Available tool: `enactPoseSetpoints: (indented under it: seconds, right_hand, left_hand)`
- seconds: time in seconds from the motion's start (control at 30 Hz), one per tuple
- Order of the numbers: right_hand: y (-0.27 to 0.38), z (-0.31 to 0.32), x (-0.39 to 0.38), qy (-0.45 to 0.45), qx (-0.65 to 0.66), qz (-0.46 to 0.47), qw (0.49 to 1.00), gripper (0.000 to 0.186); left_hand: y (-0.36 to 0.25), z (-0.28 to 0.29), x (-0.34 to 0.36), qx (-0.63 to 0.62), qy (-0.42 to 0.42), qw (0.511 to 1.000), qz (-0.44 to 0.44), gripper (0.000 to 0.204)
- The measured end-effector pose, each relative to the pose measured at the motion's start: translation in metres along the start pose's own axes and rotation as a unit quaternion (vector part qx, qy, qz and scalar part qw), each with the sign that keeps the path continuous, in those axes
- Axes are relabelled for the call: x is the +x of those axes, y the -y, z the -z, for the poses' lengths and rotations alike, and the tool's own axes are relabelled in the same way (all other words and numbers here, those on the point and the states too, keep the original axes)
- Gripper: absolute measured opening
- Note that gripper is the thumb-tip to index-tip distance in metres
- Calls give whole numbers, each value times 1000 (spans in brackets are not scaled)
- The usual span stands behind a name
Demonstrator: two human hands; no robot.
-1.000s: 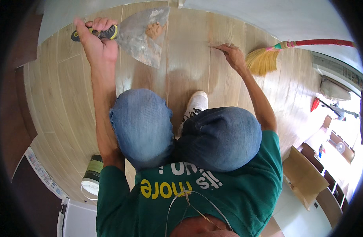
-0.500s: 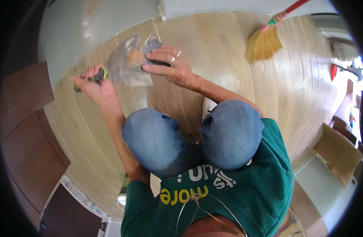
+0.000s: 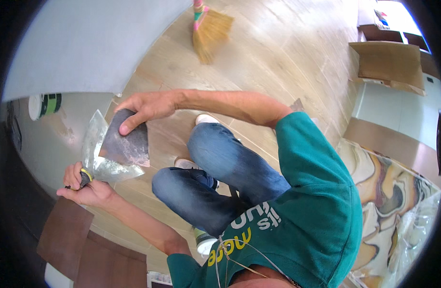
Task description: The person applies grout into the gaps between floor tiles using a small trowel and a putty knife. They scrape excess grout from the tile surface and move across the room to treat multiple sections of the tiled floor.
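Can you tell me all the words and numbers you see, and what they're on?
Green T-shirt: big white and yellow lettering, tilted and upside down; I won't copy the words.
Putty knife: no readable text.
Dark grey sheet: no readable text.
White bucket with green band: any print is too small or blurred.

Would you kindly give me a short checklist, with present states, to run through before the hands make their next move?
1. Left hand gripping the wide scraper by its handle: ok, fingers curled round it.
2. Right hand holding the dark grey sheet: ok, thumb on the near face.
3. Sheet touching the scraper's blade: cannot tell; it overlaps the blade in this view.
4. Whole blade visible: not ok, the sheet covers part of it.
5. Broom apart from both hands: ok.
6. Contents of the bucket near the knees: cannot tell, it is partly hidden.
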State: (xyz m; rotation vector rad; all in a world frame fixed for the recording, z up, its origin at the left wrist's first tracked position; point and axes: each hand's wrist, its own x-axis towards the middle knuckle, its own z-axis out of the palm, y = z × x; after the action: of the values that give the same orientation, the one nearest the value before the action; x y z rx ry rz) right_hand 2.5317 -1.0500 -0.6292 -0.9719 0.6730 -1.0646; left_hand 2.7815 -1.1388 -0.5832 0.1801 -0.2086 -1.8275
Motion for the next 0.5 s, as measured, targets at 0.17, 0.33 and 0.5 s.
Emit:
enactPoseSetpoints:
  seconds: [0.17,0.33,0.5]
  right_hand:
    - [66,-25,-101,-222,-202,-73,951,51]
    - [190,-138,-213,-341,183,-5,922,38]
    - [315,-179,-288,-370,181,24,911,32]
  left_hand:
    - [17,-136,-16,-96,-3,986,136,39]
    - [51,-272,-69,-101,-92,977,163,38]
    - [143,-421,-99,105,-91,970,201,36]
